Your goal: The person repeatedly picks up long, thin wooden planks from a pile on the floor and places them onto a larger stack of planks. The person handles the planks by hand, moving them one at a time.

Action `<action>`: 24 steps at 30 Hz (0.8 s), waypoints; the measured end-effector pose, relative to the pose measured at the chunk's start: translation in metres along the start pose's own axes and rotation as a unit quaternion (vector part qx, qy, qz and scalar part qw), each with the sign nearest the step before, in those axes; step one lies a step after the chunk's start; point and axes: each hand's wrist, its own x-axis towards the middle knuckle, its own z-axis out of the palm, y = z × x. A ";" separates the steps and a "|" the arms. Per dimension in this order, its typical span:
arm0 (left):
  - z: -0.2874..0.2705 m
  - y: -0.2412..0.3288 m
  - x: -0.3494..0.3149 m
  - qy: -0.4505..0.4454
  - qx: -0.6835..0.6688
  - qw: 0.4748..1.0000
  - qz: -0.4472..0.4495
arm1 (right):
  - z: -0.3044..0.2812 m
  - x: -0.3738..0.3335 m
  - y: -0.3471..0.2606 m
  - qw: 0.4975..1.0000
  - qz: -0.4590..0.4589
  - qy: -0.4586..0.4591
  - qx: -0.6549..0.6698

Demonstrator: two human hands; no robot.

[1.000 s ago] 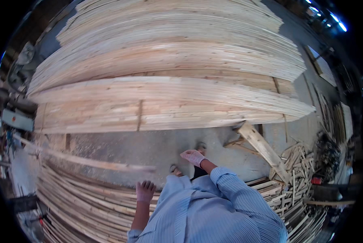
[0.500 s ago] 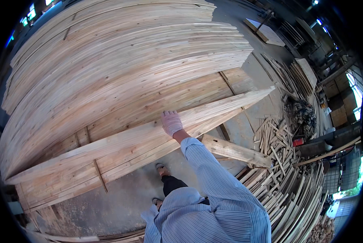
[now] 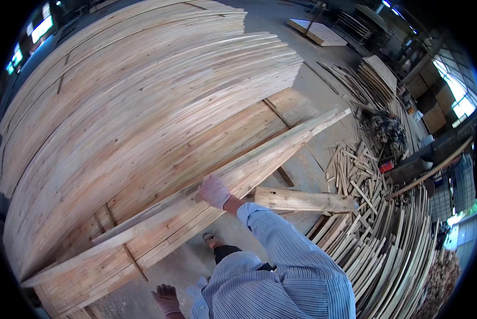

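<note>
Your left grip [image 3: 165,297]: near side of the long board [image 3: 166,217], fingers loosely curled, nothing seen in it | your right grip [image 3: 214,192]: closed over the board's upper edge, probably steadying it | long board: atop low layer [image 3: 92,284] | cross-strip [image 3: 135,263]: passes beneath board, likely spacing | tall stack [image 3: 158,106]: beyond board, planks running lengthwise

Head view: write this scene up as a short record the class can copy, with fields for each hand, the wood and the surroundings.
Right hand: gloved, gripping the edge of a long board
Left hand: gloved, fingers bent, nothing visible in it
Beyond the long board: a large stack of pale boards
To the right: a short plank, a heap of offcuts and long thin strips
Clothing: striped blue shirt
</note>
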 end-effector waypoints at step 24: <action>-0.051 0.064 -0.010 -0.104 -0.078 0.991 -0.011 | -0.145 -0.384 -0.104 0.983 0.170 -0.045 0.054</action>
